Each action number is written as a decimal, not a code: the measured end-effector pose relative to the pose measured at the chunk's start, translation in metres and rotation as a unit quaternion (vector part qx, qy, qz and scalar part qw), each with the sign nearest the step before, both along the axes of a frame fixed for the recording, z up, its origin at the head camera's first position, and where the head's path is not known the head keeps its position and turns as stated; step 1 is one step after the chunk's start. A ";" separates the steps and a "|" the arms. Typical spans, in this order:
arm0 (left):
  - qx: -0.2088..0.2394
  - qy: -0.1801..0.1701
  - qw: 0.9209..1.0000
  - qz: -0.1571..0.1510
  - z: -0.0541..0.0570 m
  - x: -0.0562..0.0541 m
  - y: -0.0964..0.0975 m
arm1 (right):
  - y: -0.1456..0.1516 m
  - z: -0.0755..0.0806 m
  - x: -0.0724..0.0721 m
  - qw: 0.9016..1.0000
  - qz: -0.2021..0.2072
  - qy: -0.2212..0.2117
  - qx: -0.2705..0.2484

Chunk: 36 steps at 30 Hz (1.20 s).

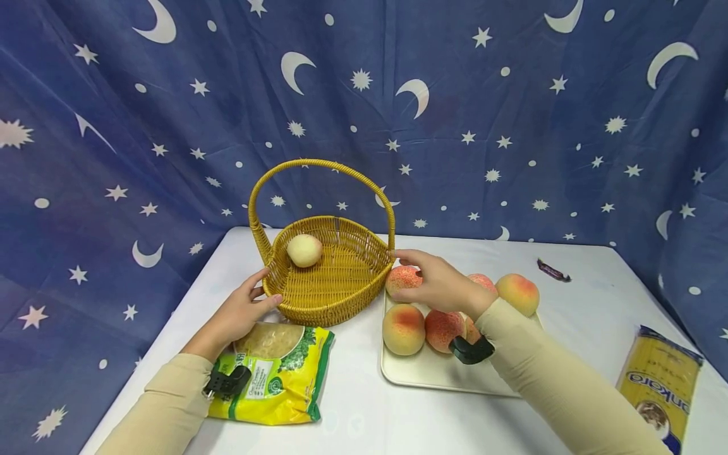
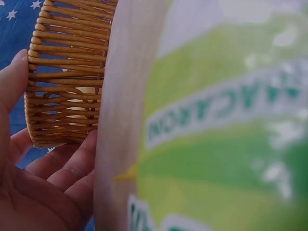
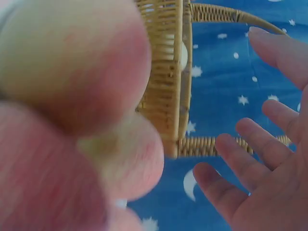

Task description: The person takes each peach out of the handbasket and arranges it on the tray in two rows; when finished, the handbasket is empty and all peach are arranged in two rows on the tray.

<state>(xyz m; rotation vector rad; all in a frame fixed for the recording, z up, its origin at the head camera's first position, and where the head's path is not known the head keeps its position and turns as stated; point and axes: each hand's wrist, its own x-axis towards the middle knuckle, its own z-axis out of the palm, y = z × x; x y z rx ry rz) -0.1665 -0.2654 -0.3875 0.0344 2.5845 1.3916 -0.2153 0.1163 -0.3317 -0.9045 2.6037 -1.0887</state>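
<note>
A golden wicker basket with a tall arched handle stands at the middle back of the table. One pale peach lies inside it, toward the left. At the basket's left end is my left hand; its thumb and fingertips touch the wall from two sides, the fingers loosely bent. My right hand reaches over a cream tray, its fingertips by the basket's right end near the handle's foot. In the right wrist view those fingers are spread and hold nothing. Several reddish-yellow peaches lie on the tray, partly hidden by the right hand and forearm.
A yellow-green macaroni bag lies beneath the left wrist, in front of the basket. A yellow Ankara packet is at the right edge. Farther back lies a small dark-wrapped sweet. A blue star-and-moon cloth hangs behind the table.
</note>
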 end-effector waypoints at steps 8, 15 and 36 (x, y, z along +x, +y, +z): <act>-0.001 0.001 1.000 0.005 -0.002 0.001 -0.004 | -0.050 0.001 -0.018 0.998 0.042 0.003 0.039; 0.002 0.003 1.000 0.007 -0.004 0.001 -0.008 | -0.087 -0.002 -0.036 0.998 0.042 -0.009 0.054; 0.020 0.006 1.000 0.012 -0.007 -0.002 -0.005 | -0.155 -0.027 -0.066 0.996 -0.012 -0.032 0.081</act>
